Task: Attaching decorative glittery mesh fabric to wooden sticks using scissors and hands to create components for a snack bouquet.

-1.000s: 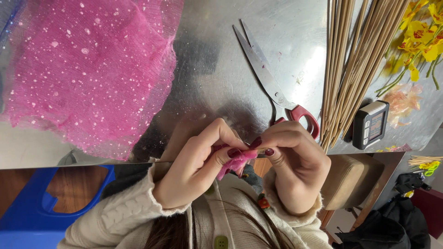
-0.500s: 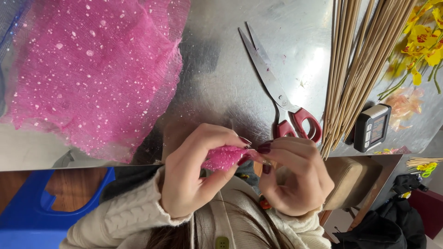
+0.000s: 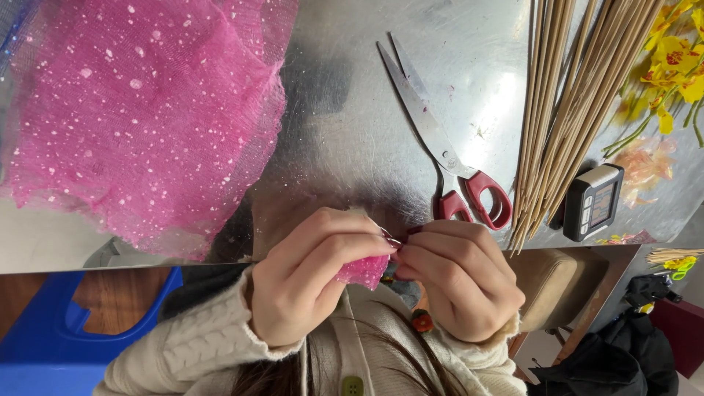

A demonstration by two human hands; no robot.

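1. The fingers [image 3: 370, 246] of the left hand [image 3: 308, 282] are pinched tight on a small wad of pink mesh [image 3: 361, 271], thumb and forefinger closed over its top edge so the soft scrap cannot spring open.
2. The right hand [image 3: 462, 286] meets it from the other side, fingertips narrowed onto the same edge of the wad; both hands hold it just off the near edge of the table [image 3: 345, 139], close to the person's chest, where fine work is easy to see.
3. The wad is loose netting, crumpled, speckled with pale dots.
4. A large sheet of the same pink netting [image 3: 139, 110] lies spread on the table to the left, frayed at its border.
5. Scissors [image 3: 440, 147] with red handles lie open beside the right hand, blades pointing away.
6. A sheaf of thin wooden sticks [image 3: 565, 103] lies straight, within reach; a small black timer [image 3: 594, 202] rests against it, with yellow artificial flowers [image 3: 675, 62] beyond.
7. The table is dull brushed metal, reflective.
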